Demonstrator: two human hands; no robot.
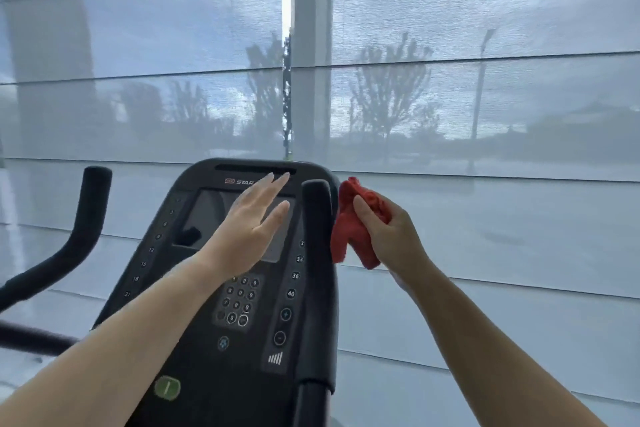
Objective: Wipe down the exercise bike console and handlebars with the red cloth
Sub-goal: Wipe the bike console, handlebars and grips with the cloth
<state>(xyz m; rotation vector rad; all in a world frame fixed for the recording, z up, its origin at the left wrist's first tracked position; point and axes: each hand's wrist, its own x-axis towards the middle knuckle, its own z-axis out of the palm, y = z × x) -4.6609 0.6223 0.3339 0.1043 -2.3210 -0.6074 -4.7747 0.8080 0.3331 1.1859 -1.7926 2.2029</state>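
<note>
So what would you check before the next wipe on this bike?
1. Grip on the red cloth: ok, the right hand holds it bunched.
2. Cloth touching the right handlebar: cannot tell, it sits right beside the grip.
3. The left hand out of the cloth's way: ok, it is open over the console screen.
4. Left hand not pressing the screen: cannot tell.
5. The left handlebar free for wiping: ok, nothing on it.
</note>
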